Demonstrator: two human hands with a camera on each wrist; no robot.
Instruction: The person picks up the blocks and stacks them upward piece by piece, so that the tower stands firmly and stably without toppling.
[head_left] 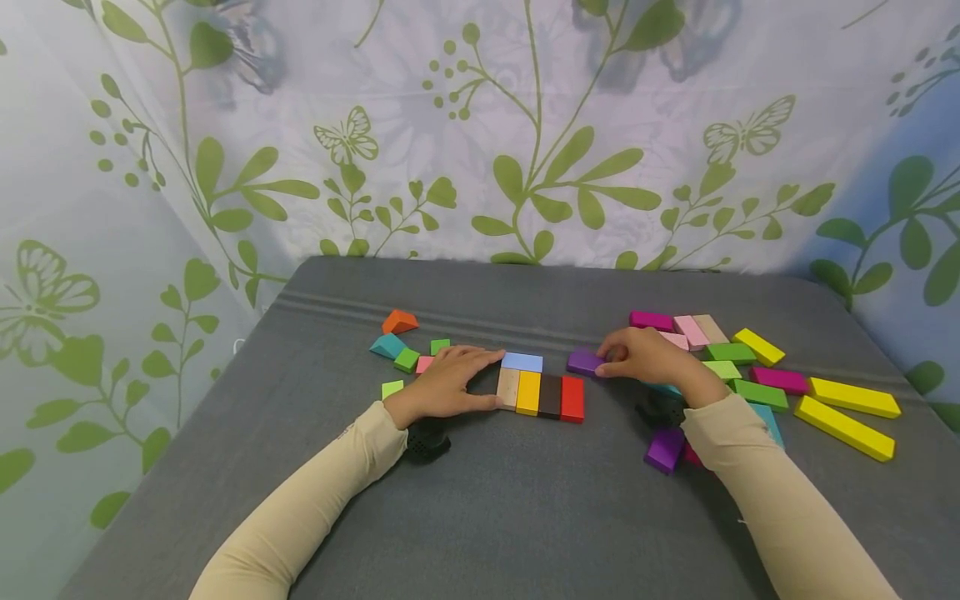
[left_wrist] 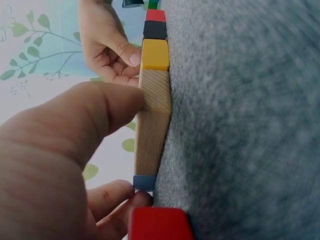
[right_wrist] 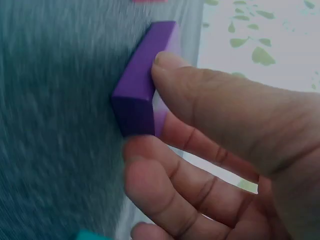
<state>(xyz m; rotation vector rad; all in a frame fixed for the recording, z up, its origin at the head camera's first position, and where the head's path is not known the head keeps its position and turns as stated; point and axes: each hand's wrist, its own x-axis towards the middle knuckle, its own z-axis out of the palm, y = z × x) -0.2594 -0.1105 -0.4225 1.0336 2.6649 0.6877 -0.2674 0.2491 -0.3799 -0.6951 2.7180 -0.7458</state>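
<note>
A purple block (head_left: 582,364) is pinched by the right hand (head_left: 643,358); the block row (head_left: 528,393) is seemingly steadied by the left hand (head_left: 447,379), grip wide.

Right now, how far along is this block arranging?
Seemingly done: the wooden block, yellow block, black block and red block sit side by side, a light blue block behind the first two. In hand: the right hand pinches a purple block, apart from them. Perhaps left: loose blocks on both sides; how many, unclear.
</note>
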